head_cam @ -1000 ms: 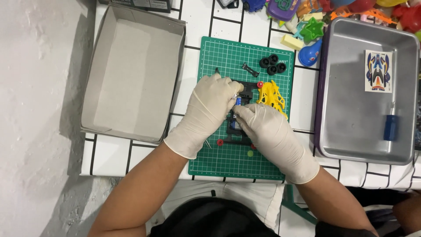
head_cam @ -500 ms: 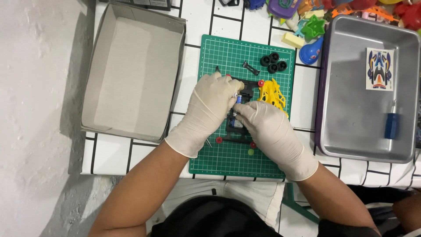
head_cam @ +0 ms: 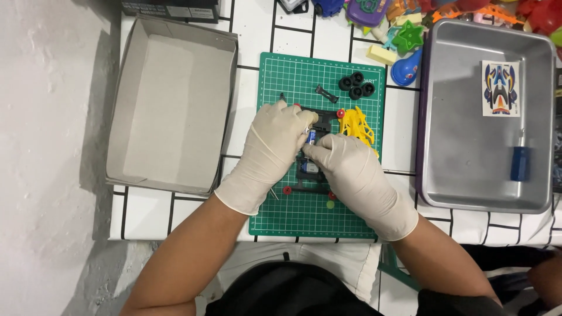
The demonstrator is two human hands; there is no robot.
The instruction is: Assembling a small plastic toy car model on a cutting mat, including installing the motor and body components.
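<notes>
Both my hands wear white gloves and meet over a black toy car chassis lying on a green cutting mat. My left hand pinches a small blue battery at the chassis top. My right hand presses its fingertips on the same spot and covers the chassis's right side. A yellow plastic car body lies just right of the hands. Small red rollers show at the chassis corners.
Several black tyres and a black part lie at the mat's top. An open grey cardboard box stands left. A metal tray at right holds a sticker sheet and a blue-handled tool. Colourful toys crowd the top.
Both hands stay on the chassis; only the fingers have shifted slightly around the battery. Nothing else has moved.
</notes>
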